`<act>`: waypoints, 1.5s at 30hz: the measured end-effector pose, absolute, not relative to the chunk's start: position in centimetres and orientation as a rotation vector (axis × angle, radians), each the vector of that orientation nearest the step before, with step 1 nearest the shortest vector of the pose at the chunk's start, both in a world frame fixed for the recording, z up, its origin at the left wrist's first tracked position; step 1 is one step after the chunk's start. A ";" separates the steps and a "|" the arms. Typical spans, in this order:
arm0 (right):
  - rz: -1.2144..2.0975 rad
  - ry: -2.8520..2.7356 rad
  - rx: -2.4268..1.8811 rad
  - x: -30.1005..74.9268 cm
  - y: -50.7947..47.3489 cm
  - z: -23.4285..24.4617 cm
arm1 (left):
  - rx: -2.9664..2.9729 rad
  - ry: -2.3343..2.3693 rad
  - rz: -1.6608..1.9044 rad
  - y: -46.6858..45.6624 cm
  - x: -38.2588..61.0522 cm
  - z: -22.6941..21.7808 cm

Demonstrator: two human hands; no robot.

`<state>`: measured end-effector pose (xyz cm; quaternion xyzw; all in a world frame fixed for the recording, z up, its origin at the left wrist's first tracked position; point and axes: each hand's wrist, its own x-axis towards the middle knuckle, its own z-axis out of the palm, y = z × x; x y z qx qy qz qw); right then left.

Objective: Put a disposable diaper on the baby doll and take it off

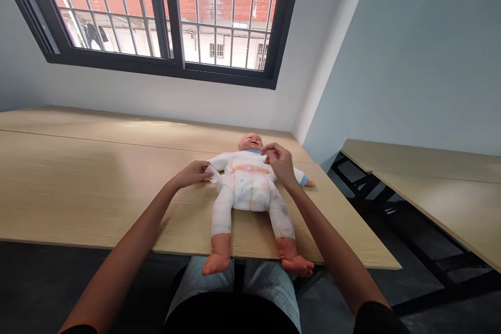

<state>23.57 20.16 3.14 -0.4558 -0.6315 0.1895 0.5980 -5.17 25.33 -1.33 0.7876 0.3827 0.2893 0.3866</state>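
A baby doll (250,188) in a white suit and a diaper (251,193) lies on its back on the wooden table (97,188), feet hanging over the near edge. My left hand (192,173) is closed on a white tab at the diaper's left side. My right hand (279,163) rests over the doll's chest, its fingers pinched together near the collar; what they hold is too small to make out.
The table runs into the room's corner under a barred window (164,15). A second wooden table (430,177) stands to the right across a dark floor gap. My knees show below the table edge.
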 end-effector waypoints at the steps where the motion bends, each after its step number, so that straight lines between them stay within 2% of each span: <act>1: 0.451 -1.598 -1.070 22.5 20.5 3.6 | 1.971 0.967 0.762 25.1 -5.1 -1.2; 5: 0.280 -2.264 -1.260 17.5 21.6 4.0 | 1.878 0.928 0.846 24.7 -4.4 -1.2; 8: 0.055 -2.512 -1.518 14.4 22.2 3.3 | 1.867 0.949 0.913 25.1 -4.2 -1.6; 12: -0.006 -2.466 -1.673 13.3 23.2 2.5 | 1.887 1.068 0.980 25.8 -4.8 -2.0; 16: 0.061 -2.425 -1.687 15.0 24.2 2.4 | 1.884 1.096 0.869 25.9 -5.1 -2.1; 23: 0.193 -2.410 -1.568 16.8 25.0 2.1 | 1.752 0.995 0.661 25.1 -4.9 -1.7; 33: 0.348 -2.333 -1.381 17.9 25.1 1.3 | 1.242 0.911 0.701 25.7 -4.2 -2.5; 40: 0.015 -2.377 -1.550 17.2 25.2 2.3 | 1.132 0.817 0.819 25.3 -3.3 -2.3; 45: -0.022 -2.481 -1.628 14.8 26.2 2.8 | 1.215 0.797 0.869 24.3 -2.3 -1.8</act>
